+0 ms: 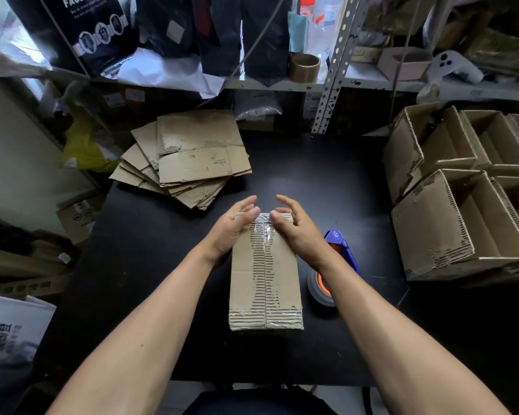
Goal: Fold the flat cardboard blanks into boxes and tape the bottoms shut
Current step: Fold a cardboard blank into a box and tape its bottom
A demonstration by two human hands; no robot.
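A folded cardboard box [265, 283] stands bottom-up on the black table [150, 241], with clear tape running along its centre seam. My left hand [232, 227] rests flat against the box's far left corner, fingers straight. My right hand [294, 224] lies on the far right corner, fingers straight, thumb on the taped seam. A blue tape dispenser [340, 247] with an orange-cored tape roll [319, 289] lies on the table just right of the box, partly hidden by my right forearm. A stack of flat cardboard blanks [189, 163] sits at the far left of the table.
Several finished open boxes [462, 211] are stacked at the right edge. Metal shelving [331, 70] with bags, a brown tape roll [304, 67] and a small box stands behind the table. Cartons and bags crowd the floor at left.
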